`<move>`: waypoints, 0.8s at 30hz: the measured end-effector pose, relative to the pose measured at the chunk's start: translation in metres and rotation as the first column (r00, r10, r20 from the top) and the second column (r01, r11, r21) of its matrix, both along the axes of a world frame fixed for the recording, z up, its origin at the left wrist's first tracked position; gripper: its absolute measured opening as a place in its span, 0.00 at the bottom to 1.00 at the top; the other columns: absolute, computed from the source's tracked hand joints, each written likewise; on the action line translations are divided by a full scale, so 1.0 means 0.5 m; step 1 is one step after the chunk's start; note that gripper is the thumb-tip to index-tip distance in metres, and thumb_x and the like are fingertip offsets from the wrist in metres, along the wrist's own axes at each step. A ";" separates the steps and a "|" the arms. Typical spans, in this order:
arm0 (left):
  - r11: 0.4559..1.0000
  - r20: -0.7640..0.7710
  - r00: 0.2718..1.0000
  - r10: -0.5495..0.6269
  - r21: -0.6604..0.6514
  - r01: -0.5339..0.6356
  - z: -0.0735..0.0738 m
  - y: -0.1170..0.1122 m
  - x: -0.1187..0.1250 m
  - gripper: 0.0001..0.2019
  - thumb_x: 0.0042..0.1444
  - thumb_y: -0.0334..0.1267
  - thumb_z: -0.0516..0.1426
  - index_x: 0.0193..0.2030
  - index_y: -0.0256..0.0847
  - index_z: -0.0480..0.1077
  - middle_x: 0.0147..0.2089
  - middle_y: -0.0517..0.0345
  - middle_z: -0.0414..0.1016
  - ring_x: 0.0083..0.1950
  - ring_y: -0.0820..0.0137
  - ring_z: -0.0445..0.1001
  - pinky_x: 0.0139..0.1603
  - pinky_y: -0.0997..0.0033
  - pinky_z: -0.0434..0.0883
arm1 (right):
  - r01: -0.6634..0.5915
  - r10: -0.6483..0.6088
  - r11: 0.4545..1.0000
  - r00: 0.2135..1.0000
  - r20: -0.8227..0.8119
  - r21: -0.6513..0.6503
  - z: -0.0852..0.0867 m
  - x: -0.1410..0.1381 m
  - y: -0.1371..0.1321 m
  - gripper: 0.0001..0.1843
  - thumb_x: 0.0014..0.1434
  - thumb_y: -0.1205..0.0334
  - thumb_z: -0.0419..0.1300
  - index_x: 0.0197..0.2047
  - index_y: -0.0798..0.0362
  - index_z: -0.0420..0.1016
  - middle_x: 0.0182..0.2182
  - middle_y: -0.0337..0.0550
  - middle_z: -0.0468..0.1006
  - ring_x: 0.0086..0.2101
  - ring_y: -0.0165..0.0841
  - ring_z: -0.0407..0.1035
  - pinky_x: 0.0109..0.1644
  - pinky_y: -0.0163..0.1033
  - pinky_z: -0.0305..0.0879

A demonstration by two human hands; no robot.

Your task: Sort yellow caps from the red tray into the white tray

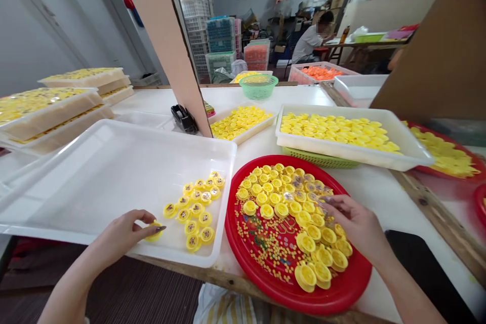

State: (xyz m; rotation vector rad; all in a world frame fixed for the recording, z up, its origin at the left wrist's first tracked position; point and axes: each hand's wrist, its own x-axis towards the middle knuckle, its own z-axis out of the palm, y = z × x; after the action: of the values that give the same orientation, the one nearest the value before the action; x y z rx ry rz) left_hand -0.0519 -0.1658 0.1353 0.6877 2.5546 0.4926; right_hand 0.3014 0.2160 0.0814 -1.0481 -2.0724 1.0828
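Note:
My left hand (123, 235) pinches one yellow round cap (155, 233) over the near edge of a big white tray (94, 177). Several finished yellow caps (197, 207) lie in a cluster in that tray's right corner. My right hand (355, 225) rests on the right side of a red round tray (266, 283), its fingertips touching the yellow caps (288, 202) heaped there. Whether those fingers hold one cap I cannot tell. Small yellow beads are scattered on the red tray's bare part.
A white tray of yellow parts (341, 134) sits on a green basket behind the red tray. A smaller tray (239, 121), a green bowl (258, 86), stacked trays (49, 111) at left, a cardboard divider (167, 45) and a seated person (313, 38) at the back.

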 end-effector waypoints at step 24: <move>0.641 -0.189 0.682 -0.706 0.240 0.729 -0.102 0.427 0.449 0.18 0.56 0.35 0.62 0.53 0.38 0.67 0.52 0.48 0.70 0.53 0.57 0.71 0.56 0.56 0.71 | 0.086 -0.214 0.893 0.944 -0.249 -0.442 0.005 0.100 -0.103 0.25 0.53 0.40 0.64 0.46 0.50 0.76 0.36 0.48 0.80 0.29 0.35 0.69 0.21 0.35 0.69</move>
State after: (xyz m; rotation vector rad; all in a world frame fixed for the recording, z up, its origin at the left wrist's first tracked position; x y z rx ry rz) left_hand 0.1727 0.0477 0.0843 1.7687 2.0144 0.5630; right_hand 0.3516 0.1643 0.0838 -1.1481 -1.5251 1.5492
